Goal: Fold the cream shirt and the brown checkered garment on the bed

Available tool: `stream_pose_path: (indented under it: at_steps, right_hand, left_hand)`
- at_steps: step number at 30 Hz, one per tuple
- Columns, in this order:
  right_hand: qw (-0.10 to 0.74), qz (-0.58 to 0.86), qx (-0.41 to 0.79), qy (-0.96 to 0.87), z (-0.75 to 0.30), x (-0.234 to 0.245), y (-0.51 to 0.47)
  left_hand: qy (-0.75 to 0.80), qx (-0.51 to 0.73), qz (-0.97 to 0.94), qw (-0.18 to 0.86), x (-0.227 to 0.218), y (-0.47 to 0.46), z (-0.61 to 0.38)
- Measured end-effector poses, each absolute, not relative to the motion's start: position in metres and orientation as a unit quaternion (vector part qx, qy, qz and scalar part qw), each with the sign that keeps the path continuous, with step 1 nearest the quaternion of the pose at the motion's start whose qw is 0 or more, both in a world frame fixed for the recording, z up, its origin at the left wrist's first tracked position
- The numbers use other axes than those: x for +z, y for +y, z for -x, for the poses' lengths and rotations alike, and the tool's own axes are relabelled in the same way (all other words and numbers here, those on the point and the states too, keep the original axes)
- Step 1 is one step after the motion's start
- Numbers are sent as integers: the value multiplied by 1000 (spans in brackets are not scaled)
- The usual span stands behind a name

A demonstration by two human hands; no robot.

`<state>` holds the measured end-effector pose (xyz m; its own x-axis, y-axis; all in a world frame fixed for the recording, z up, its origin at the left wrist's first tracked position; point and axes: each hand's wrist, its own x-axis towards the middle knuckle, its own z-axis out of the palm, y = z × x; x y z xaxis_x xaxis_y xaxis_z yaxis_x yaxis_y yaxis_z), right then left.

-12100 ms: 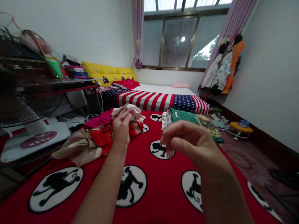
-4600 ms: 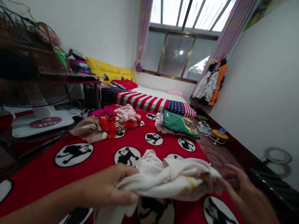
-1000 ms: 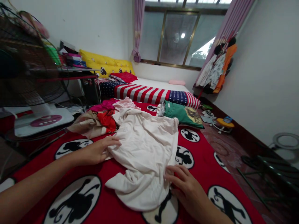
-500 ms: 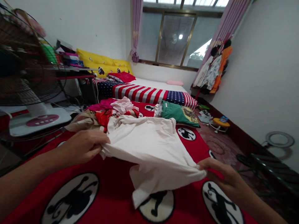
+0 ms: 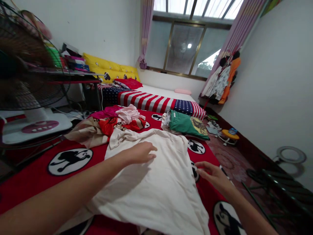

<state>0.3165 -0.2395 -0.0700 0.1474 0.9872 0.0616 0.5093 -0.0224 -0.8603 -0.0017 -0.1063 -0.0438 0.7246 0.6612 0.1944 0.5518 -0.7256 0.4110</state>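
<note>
A white garment, seemingly a shirt (image 5: 161, 182), lies spread over the red blanket (image 5: 102, 225) with black figures in white ovals. Above the middle of the cloth hovers my left hand (image 5: 140, 152), its fingers slightly bent and apart, holding nothing. My right hand (image 5: 215, 178) is just off the garment's right edge, thumb and fingers parted and nothing between them. Behind the shirt sits a heap of loose clothes with a pink piece (image 5: 130, 114) and a red piece (image 5: 107, 127). A folded green garment (image 5: 187, 124) lies beyond the shirt's far right corner.
On the left stands a fan (image 5: 41, 127) with a white base. A bed with a striped, starred cover (image 5: 149, 101) is at the back. To the right are an orange stool (image 5: 228, 137), a dark chair-like frame (image 5: 288, 186) and hanging clothes (image 5: 220, 80).
Both hands have let go of the white shirt's near edge, which now lies flat and nearer to me. My left hand has moved right over the cloth; my right hand has shifted slightly up and left.
</note>
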Motion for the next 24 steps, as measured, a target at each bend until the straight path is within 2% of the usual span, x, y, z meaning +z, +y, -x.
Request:
stream_pose_path:
  at_steps: [6, 10, 13, 17, 20, 22, 24]
  right_hand:
    - [503, 662, 296, -470, -325, -109, -203]
    - [547, 657, 275, -440, -326, -111, -179]
    - [549, 672, 239, -436, -320, -106, -149]
    - [524, 676, 236, -462, -295, -92, -114]
    - [512, 636, 236, -527, -249, -74, -116]
    - [424, 544, 250, -679, -212, -62, -133]
    - [285, 445, 244, -813, -180, -54, -156]
  left_hand:
    - [460, 167, -867, 94, -111, -63, -42]
    - [467, 184, -861, 87, -126, -60, -39]
    - [462, 197, -859, 99, -126, -60, -38]
    - [452, 242, -849, 131, -124, -56, -37]
    - [450, 340, -800, 206, -120, -49, -32]
    - [446, 412, -750, 262, -118, -44, -29]
    - [438, 471, -704, 302, -117, -40, -25]
